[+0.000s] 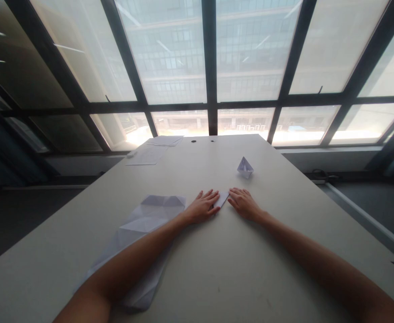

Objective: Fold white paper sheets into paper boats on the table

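A small folded white paper (pixel 221 198) lies on the white table (pixel 203 166) between my hands. My left hand (pixel 203 206) is flat over its left part, fingers spread, hiding that side. At the paper's right corner rest the fingertips of my right hand (pixel 244 203), whose fingers are stretched out and lying flat. Beyond my right hand stands a folded paper boat (pixel 245 168). A large creased sheet (pixel 139 224) lies under and beside my left forearm, which covers part of it.
Flat paper sheets (pixel 143 156) lie at the table's far left, with a small pale item beside them. Two dark round spots mark the far edge. Large windows with dark frames (pixel 209 67) rise behind the table. Cables lie beyond its right side.
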`<state>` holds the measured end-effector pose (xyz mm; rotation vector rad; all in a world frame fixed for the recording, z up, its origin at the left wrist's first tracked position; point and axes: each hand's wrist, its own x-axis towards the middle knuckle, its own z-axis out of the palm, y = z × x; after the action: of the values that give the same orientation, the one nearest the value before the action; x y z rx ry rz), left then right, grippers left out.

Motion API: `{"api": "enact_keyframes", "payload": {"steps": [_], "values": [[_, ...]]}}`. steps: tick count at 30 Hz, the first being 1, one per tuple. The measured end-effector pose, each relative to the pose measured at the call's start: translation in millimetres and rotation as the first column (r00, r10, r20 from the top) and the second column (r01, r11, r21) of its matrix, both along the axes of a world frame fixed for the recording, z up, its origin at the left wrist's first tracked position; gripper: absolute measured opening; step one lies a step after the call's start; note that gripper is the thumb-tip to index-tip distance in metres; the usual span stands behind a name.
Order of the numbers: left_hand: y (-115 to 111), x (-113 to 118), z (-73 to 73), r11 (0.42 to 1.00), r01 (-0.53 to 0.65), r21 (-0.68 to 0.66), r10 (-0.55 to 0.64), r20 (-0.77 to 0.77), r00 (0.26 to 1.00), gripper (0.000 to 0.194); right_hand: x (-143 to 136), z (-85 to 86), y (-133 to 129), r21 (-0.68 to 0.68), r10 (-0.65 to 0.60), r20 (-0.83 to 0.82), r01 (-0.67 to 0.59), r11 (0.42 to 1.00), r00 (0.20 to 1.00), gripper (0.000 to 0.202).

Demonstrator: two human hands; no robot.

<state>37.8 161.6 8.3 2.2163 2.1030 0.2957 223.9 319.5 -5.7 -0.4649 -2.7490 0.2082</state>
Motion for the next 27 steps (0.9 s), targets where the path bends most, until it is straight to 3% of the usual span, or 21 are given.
{"api": "enact_keyframes", "payload": {"steps": [9,16,27], "values": [[-0.5,-0.6,-4.5,0.996,-0.077,0.050,0.080,-0.053,0.995,0.069,1.4,6.8,-4.9,0.029,0.057,-0.084,-0.054,0.998,0.995,0.030],[-1.3,1.3,-4.5,0.981,-0.092,0.170,0.108,-0.090,0.990,0.063,1.8,10.4,-7.4,-0.002,0.088,-0.128,-0.089,0.996,0.988,0.024],[-5.2,8.3,6.0,0.974,-0.179,0.141,0.191,-0.075,0.979,0.057,0.6,7.6,-5.7,-0.028,0.144,-0.177,-0.151,0.988,0.974,0.016]]}}
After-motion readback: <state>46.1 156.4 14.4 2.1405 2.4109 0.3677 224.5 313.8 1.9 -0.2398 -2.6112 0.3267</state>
